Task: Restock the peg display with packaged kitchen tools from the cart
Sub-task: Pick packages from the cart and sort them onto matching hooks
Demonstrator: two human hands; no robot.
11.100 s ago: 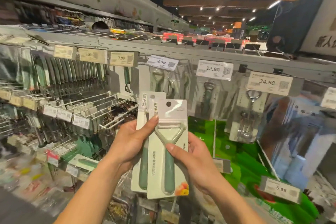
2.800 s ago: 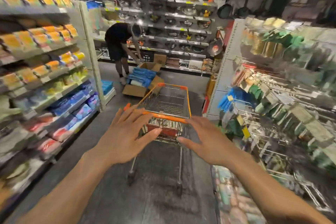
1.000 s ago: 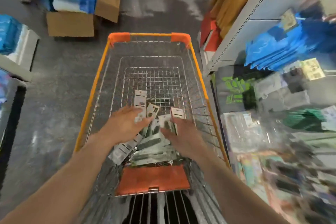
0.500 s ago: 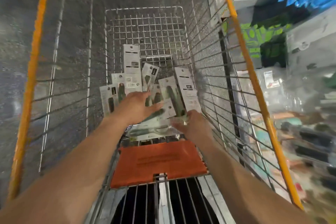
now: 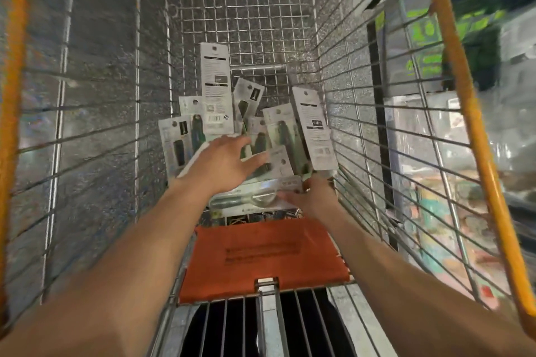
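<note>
Grip, left hand [image 5: 226,162]: wide, fingers spread flat over the packaged kitchen tools [image 5: 216,95] heaped in the cart [image 5: 468,113] | right hand [image 5: 314,195]: at the right end of the crosswise blister pack [image 5: 249,197], closure cannot be told | pack's long axis: left–right, nearer the right hand.

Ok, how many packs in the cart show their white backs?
2: one tall pack at the far end, a second pack by the cart's right wall. More may be buried underneath.
</note>
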